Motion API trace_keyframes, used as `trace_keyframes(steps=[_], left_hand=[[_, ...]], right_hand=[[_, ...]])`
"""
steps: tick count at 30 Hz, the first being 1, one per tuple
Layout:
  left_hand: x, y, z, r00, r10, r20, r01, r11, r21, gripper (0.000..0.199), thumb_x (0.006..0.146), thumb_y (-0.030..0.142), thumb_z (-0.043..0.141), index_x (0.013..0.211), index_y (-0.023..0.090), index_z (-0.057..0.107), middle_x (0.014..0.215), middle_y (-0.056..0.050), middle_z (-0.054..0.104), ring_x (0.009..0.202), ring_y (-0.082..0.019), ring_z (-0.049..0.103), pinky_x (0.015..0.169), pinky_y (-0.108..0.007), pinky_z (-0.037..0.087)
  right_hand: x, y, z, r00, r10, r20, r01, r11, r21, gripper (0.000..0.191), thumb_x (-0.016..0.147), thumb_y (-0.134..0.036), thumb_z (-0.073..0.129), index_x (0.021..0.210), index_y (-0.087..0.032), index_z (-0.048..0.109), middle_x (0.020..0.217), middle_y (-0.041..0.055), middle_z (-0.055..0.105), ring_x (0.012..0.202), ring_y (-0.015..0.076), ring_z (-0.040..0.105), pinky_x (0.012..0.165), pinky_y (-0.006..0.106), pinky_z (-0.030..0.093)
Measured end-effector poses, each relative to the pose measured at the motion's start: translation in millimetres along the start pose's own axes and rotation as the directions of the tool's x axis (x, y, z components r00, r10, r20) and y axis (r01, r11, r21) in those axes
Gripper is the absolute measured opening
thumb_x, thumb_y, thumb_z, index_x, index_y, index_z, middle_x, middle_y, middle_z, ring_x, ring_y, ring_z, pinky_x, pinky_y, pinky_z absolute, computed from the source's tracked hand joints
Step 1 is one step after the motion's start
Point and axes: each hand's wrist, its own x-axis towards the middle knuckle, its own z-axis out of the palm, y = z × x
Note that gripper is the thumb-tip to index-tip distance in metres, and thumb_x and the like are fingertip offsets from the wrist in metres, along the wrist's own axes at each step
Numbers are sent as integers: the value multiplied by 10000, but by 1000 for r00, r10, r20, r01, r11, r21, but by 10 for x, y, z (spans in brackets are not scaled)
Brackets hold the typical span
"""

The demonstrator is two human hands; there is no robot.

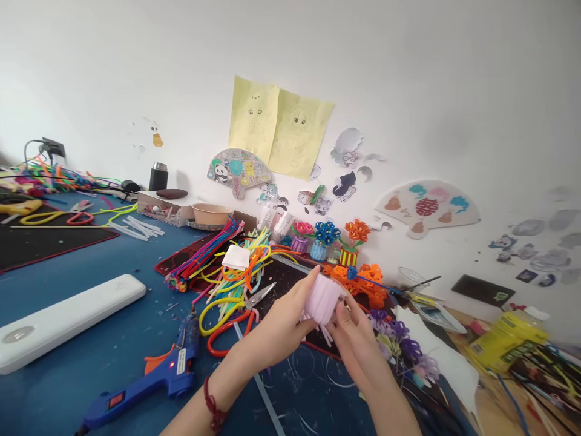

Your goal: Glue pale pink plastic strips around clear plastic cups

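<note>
Between my two hands is a pale pink pipe-cleaner coil [323,299], wound in side-by-side rows into a short, rounded block, with loose ends hanging below it. My left hand [288,311] grips its left side, fingers behind and thumb below. On the right side, my right hand [353,330] is closed against it with the thumb near its edge. The coil's far side is hidden. Left of my left hand lie scissors [233,318] with yellow and red handles. A blue glue gun [149,378] with a lit red light rests nearer to me.
Bundled pipe cleaners [211,251] lie behind the scissors. Small potted pipe-cleaner flowers [325,236] stand along the wall. Orange pipe-cleaner flowers [367,284] and purple ones [403,339] lie to the right. A long white device [72,321] is at left, a yellow bottle [508,339] at far right.
</note>
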Motion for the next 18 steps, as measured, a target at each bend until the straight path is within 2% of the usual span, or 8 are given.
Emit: trace_keyframes(steps=[3,5,7,9,11,14,18], left_hand=[[10,-43,17,999,10,-38,-7,998,66,844,822,50,520,1552,281,164,1587,-93,344,1422,-251,382,1149,-460,355],[29,-79,3,986,-15,-166,30,996,86,767,815,60,524,1514,257,278,1507,-107,467,1315,-256,512,1085,-457,427],[56,-111,-36,944,-65,-325,96,992,81,644,812,50,489,1426,230,414,1382,-110,585,1166,-236,613,1005,-437,483],[82,-117,-92,890,-118,-440,162,985,65,502,808,46,462,1282,197,537,1245,-113,660,1034,-222,652,924,-417,512],[99,-85,-148,841,-159,-517,214,976,48,354,812,58,448,1096,181,620,1101,-103,706,929,-214,660,845,-390,517],[101,0,-214,771,-207,-602,264,964,6,222,823,94,455,886,191,645,932,-66,726,822,-201,654,766,-348,497],[85,33,-281,698,-267,-664,302,951,-66,183,829,146,488,809,205,659,867,-43,732,771,-197,650,713,-315,471]], right_hand=[[36,4,-28,1000,-7,-15,8,1000,12,653,769,-443,798,1343,-262,544,1257,120,664,1176,286,619,987,465,506],[57,-14,-45,994,-46,-103,46,999,-4,648,750,-447,810,1319,-266,560,1266,100,656,1198,278,604,1025,464,478],[70,-34,-63,970,-105,-219,97,994,-46,660,722,-450,825,1303,-277,563,1266,75,649,1200,267,600,1050,456,458],[78,-33,-83,941,-166,-294,138,984,-115,672,710,-454,825,1300,-287,550,1270,62,638,1184,262,608,1052,453,457],[89,6,-101,937,-216,-275,145,956,-257,634,730,-469,796,1286,-281,555,1289,71,621,1153,261,621,1024,450,479],[147,117,-98,959,-242,-150,143,864,-483,542,707,-453,797,1179,-237,640,1266,98,626,1078,266,645,967,436,513],[349,249,-31,973,-227,-37,169,813,-557,487,653,-383,825,1095,-229,691,1198,93,664,1004,248,661,958,436,510]])
